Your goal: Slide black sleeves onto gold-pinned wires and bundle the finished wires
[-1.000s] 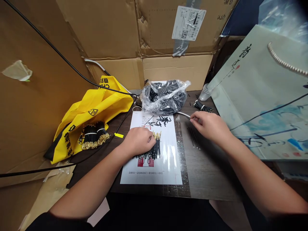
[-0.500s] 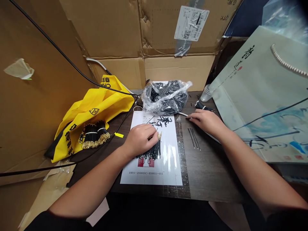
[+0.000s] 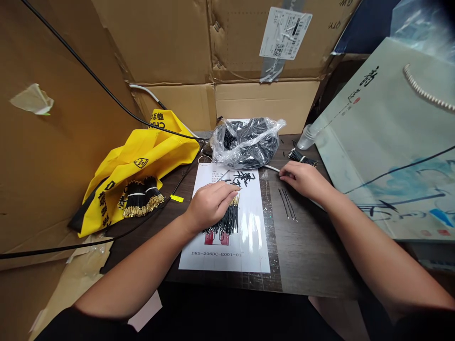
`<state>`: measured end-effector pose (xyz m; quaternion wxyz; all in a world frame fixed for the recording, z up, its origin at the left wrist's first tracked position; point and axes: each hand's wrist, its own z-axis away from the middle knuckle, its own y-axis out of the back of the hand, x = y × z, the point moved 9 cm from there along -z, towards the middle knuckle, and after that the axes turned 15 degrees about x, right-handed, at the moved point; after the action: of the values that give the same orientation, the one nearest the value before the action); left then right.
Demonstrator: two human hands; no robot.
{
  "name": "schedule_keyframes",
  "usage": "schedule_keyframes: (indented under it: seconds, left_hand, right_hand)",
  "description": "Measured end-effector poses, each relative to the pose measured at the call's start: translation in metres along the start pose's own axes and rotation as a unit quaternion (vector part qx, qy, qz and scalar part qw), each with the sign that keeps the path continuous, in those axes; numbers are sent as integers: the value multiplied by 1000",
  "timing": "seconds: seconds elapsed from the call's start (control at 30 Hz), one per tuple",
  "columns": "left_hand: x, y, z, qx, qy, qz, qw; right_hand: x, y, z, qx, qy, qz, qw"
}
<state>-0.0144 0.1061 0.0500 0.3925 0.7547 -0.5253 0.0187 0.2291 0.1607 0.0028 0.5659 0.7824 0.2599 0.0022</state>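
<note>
My left hand (image 3: pixel 210 204) is over the printed sheet (image 3: pixel 254 251), its thumb and forefinger pinched together; a tiny tip shows at the fingertips, too small to name. Beneath and beside it lies a row of short black wires (image 3: pixel 232 219) with gold ends, partly hidden by the hand. Short black tube pieces (image 3: pixel 245 179) are scattered on the sheet just beyond. To the right, my right hand (image 3: pixel 302 178) rests low at the table, fingers drawn together beside a white cable (image 3: pixel 272 168); what they hold, if anything, is hidden. Three black wires (image 3: pixel 287 204) lie in front of it.
A clear plastic bag (image 3: pixel 247 144) of black pieces sits at the back. Tied wire bundles (image 3: pixel 137 199) lie on a yellow bag (image 3: pixel 121 161) at left. Another bundle (image 3: pixel 302 157) and plastic cups (image 3: pixel 308 136) stand near a paper bag (image 3: pixel 384 142). Cardboard walls the back and left.
My left hand's fingers have lifted slightly off the gold wire ends, with thumb and forefinger now stretched out into a pinch. My right hand stays nearly in place. The view has shifted slightly.
</note>
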Motion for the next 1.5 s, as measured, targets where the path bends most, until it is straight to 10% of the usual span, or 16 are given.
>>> schedule_keyframes:
  seconds: [0.2, 0.37, 0.5, 1.5]
  left_hand:
    - [-1, -1, 0, -10, 3, -26, 1000]
    - [-2, -4, 1, -21, 11, -34, 999]
    - [-3, -8, 3, -34, 7, -58, 998]
    - [-1, -19, 7, -28, -28, -127, 991]
  right_hand:
    - [-43, 14, -1, 83, -65, -163, 981]
    - [-98, -34, 17, 40, -244, -542, 803]
    - [-98, -55, 27, 105, -296, -600, 736]
    - [-102, -57, 29, 92, -247, -594, 760]
